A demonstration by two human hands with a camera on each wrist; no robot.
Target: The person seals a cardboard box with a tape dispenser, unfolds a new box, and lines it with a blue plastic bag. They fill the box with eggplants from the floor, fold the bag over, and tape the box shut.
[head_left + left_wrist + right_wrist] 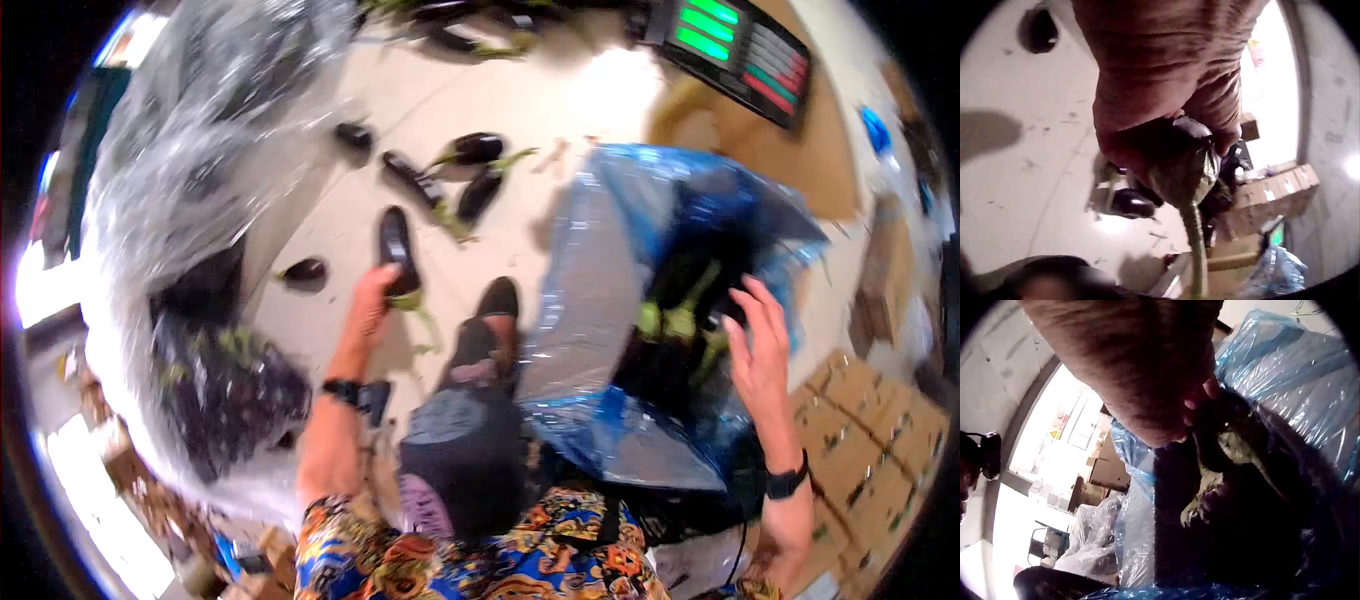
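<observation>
My left hand [374,290] grips a dark purple eggplant [397,245] near its green stem end, above the floor. In the left wrist view the eggplant's stem [1194,244] hangs from between thumb and fingers. My right hand [760,335] reaches over a box lined with blue plastic [575,300], its fingers spread loosely. Under those fingers lie several eggplants [665,355] with green caps, packed in the box. In the right wrist view two stem ends [1210,487] show below the right hand, while most of the box's inside is dark.
Several loose eggplants [475,149] lie on the pale floor ahead, one [303,270] left of my left hand. A clear plastic sack [230,390] of eggplants stands at the left. A scale with a lit green display [710,28] is at the upper right, cardboard boxes [870,420] lower right.
</observation>
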